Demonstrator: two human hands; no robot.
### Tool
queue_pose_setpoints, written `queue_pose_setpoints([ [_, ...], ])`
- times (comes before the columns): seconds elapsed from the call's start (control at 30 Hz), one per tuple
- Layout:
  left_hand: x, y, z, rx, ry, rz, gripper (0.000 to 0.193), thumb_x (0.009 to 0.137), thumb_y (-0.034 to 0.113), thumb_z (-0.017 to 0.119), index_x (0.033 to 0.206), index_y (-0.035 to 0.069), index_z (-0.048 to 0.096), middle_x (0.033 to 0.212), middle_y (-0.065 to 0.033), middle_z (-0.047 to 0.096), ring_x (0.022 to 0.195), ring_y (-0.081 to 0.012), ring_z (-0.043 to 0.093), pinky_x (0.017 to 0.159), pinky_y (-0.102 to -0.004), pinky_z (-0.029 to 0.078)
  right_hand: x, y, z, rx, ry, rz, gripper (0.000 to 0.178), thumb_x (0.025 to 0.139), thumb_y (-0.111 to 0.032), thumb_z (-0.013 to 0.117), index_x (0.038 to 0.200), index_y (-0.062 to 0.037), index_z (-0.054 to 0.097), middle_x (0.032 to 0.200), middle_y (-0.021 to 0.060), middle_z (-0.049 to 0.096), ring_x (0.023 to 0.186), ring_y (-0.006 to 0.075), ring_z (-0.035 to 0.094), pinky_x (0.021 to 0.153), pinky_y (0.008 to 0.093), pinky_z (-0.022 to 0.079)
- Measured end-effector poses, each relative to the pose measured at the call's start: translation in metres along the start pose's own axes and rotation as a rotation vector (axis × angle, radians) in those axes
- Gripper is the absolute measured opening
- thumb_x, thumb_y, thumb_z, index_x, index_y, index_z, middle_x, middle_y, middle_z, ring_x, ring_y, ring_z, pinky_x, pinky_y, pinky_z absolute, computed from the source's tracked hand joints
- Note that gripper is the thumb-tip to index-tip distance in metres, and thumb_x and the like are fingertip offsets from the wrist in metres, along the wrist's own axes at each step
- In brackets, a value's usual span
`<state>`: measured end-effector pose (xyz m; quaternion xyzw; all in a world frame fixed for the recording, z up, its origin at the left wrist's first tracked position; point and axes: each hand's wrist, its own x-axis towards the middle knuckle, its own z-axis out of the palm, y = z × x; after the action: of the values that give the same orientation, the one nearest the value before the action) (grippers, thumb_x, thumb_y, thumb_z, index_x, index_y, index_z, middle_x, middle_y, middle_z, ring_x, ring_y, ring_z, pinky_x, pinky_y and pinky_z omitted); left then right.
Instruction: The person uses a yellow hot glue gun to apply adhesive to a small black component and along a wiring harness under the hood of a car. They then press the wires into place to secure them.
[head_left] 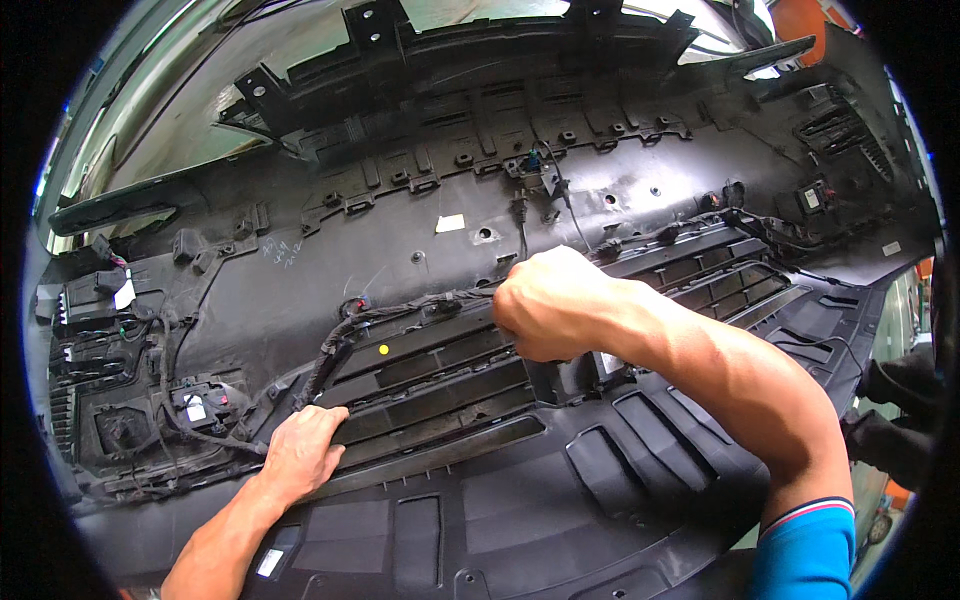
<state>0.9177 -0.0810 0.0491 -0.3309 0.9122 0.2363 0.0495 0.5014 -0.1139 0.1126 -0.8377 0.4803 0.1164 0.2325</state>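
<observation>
A large black car bumper cover [350, 265] lies with its inner side facing me. Across its middle runs a slatted grille [450, 408], and along the grille's upper edge lies a taped wiring harness [400, 318]. My left hand [303, 452] curls over the left end of the grille, near the harness, its fingertips partly hidden. Above the grille's centre my right hand [556, 303] is closed in a fist beside the harness. Whatever its fingers hold is covered by the hand. A connector on a thin cable [521, 210] hangs just beyond it.
Small modules [200, 403] with plugs and branching wires sit on the bumper's left end, another module [812, 198] on the right. A yellow paper label [450, 223] sticks to the panel. Mounting tabs [375, 30] stand up along the far edge. Dark shapes [900, 400] show at the right.
</observation>
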Motion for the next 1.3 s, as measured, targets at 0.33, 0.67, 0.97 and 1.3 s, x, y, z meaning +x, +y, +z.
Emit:
queue_pose_setpoints([
  [0.33,0.0,0.001,0.0,0.002,0.008,0.001,0.063,0.076,0.005,0.087,0.133,0.004,0.061,0.116,-0.0168,0.07,0.111,-0.0386,0.068,0.096,-0.0483,0.056,0.001,-0.002,0.0,-0.022,-0.019,0.022,0.015,0.076,-0.015,0.076,0.087,-0.0055,0.081,0.086,0.0191,0.079,0.085,0.0388,0.079,0.075,0.0475,0.064],
  [0.67,-0.001,-0.003,0.002,-0.006,-0.019,-0.017,0.064,0.077,0.007,0.087,0.135,0.003,0.06,0.116,-0.0195,0.069,0.112,-0.0408,0.068,0.097,-0.0495,0.055,0.0,-0.001,-0.002,-0.009,-0.029,0.029,0.017,0.078,-0.017,0.074,0.086,-0.0045,0.08,0.083,0.0204,0.077,0.082,0.0405,0.078,0.074,0.0495,0.062],
  [0.97,0.0,0.0,0.0,-0.007,-0.009,-0.02,0.061,0.077,0.005,0.086,0.132,0.005,0.06,0.112,-0.0151,0.07,0.11,-0.037,0.069,0.092,-0.0483,0.055,0.002,0.0,0.0,-0.012,-0.047,0.04,0.018,0.076,-0.019,0.074,0.088,-0.007,0.081,0.083,0.0193,0.076,0.084,0.0424,0.077,0.076,0.0511,0.061],
  [1.3,0.001,0.0,-0.001,-0.018,-0.017,-0.025,0.06,0.077,0.005,0.086,0.131,0.004,0.061,0.111,-0.0148,0.07,0.109,-0.0368,0.069,0.091,-0.0483,0.056,0.004,-0.006,-0.011,-0.023,-0.103,0.034,0.016,0.076,-0.014,0.075,0.087,-0.0036,0.081,0.089,0.0206,0.079,0.088,0.0397,0.08,0.078,0.0486,0.064],
])
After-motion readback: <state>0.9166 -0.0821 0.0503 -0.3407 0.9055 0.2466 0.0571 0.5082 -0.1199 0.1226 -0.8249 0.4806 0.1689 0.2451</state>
